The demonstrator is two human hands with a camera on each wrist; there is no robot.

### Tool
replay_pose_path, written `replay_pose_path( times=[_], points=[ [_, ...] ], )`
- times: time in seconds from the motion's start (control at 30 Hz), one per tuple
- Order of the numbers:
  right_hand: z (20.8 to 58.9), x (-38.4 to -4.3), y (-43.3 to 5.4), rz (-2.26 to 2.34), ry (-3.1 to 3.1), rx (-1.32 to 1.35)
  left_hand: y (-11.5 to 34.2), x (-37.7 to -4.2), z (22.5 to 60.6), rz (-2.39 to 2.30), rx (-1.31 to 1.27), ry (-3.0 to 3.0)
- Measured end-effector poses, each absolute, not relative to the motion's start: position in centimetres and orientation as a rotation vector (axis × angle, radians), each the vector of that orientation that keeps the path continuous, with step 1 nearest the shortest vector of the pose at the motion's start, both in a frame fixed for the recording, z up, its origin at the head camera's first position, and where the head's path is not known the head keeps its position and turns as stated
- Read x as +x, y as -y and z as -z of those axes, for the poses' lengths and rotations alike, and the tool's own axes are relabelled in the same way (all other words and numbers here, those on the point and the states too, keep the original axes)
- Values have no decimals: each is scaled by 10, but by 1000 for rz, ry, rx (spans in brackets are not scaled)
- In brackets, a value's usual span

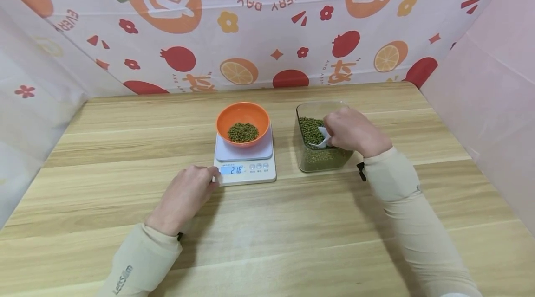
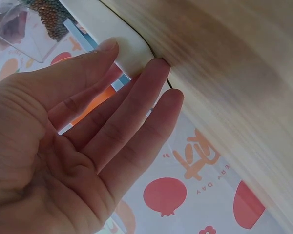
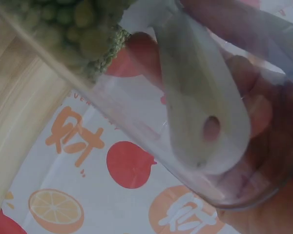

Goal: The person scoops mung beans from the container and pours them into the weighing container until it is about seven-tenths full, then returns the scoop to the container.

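Observation:
My right hand (image 1: 351,129) grips a white scoop (image 1: 322,138) inside a clear container (image 1: 302,160) of green mung beans (image 1: 310,130). Through the container's wall in the right wrist view, the scoop's handle (image 3: 200,107) shows with a hole near its end, my fingers around it. To the left, an orange bowl (image 1: 243,110) with a small heap of mung beans stands on a white kitchen scale (image 1: 246,178) that reads 21.8. My left hand (image 1: 188,195) touches the scale's front left corner; in the left wrist view its fingers (image 2: 136,114) are nearly straight, lightly bent.
The container stands just right of the scale, a narrow strip of wooden table (image 1: 259,236) between them. Behind the table hangs a fruit-patterned cloth (image 1: 267,23), with pale cloth walls at both sides.

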State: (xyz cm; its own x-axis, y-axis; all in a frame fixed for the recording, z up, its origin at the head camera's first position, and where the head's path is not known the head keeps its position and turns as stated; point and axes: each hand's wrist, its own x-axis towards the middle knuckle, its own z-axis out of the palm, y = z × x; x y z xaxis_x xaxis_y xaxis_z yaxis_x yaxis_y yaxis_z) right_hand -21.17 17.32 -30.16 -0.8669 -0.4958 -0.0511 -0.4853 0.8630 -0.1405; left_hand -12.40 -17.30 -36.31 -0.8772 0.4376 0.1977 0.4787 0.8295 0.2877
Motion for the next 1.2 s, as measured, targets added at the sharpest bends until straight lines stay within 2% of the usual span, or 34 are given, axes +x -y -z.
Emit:
replay_pose_path(
  times=[0.47,1.2],
  points=[
    [291,-204,-176,109,-2962,-873,173,-124,362,505,-720,2888],
    [287,-193,-185,148,-3015,-863,172,-126,362,513,-724,2903]
  ],
)
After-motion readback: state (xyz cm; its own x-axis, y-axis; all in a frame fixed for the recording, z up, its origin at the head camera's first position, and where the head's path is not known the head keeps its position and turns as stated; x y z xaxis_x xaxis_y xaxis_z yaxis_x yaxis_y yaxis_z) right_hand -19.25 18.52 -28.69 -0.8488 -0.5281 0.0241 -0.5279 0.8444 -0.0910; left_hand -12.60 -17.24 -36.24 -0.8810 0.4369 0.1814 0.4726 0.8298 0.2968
